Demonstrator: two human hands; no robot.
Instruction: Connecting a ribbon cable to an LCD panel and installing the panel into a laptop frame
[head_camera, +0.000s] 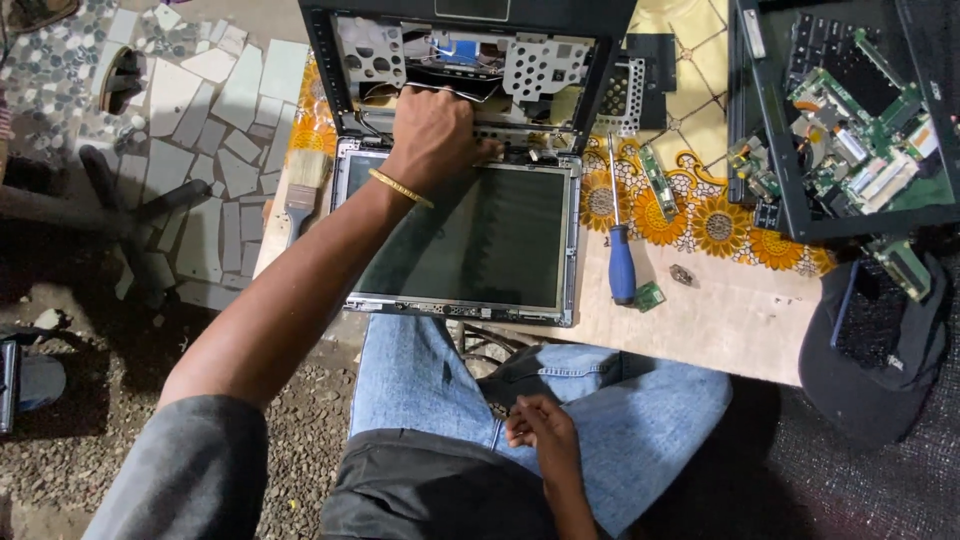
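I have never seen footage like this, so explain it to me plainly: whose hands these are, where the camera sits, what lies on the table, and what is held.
The single picture comes from a camera worn on a person's head, looking down over their own lap and jeans. Their left hand reaches forward into an opened laptop, at the hinge above its bare screen panel; whether its grip closes on anything is hidden. Their right hand rests on the thigh, holding nothing visible. On the table lie a blue-handled screwdriver, a paintbrush, small green circuit boards, and a second dismantled laptop with its green board exposed.
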